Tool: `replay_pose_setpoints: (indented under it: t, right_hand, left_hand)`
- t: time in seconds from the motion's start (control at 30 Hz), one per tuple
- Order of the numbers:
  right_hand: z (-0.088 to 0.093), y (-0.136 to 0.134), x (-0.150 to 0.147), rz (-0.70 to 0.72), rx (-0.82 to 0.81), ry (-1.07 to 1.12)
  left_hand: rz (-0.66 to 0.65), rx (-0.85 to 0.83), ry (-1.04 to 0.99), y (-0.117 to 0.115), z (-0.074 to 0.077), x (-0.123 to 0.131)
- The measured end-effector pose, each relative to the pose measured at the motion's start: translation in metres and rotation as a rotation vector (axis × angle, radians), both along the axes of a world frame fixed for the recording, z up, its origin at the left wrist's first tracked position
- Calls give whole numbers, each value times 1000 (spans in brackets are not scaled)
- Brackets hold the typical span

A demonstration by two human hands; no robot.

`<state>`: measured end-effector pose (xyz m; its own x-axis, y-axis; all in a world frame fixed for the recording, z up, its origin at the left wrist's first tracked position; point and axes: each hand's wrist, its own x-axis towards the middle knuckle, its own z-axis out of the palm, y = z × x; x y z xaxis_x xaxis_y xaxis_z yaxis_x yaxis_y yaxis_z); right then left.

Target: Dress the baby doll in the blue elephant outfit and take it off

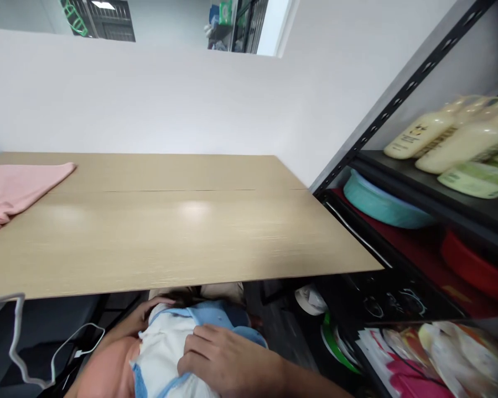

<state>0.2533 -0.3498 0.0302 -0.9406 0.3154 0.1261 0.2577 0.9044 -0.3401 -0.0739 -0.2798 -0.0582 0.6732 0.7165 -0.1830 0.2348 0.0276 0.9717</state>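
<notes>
Below the near edge of the wooden table (182, 232), both my hands are on a small white garment with blue trim (166, 354) held against my lap. My right hand (224, 359) lies on top of it with the fingers curled and pressed into the cloth. My left hand (143, 315) grips its upper left edge, partly hidden behind the cloth and the table edge. A peach-coloured cloth (108, 370) lies under the white garment at the lower left.
A pink cloth (16, 188) lies on the table's left end. A black metal shelf (398, 99) stands at the right with cream bottles (452, 138), a teal basin (382, 204), red basins (477, 271) and colourful packets (431, 354). A white cable (25, 354) hangs at the lower left.
</notes>
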Motion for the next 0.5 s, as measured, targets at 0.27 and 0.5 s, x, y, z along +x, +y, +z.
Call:
replay_pose_setpoints:
  t: [0.27,0.5]
  right_hand:
    - [-14,-8,-6,-61,92,27]
    - [-22,-6,-7,-75,195,27]
  left_hand:
    - [-59,-98,168,-23,30,-49]
    - [-185,153,167,-58,58,28]
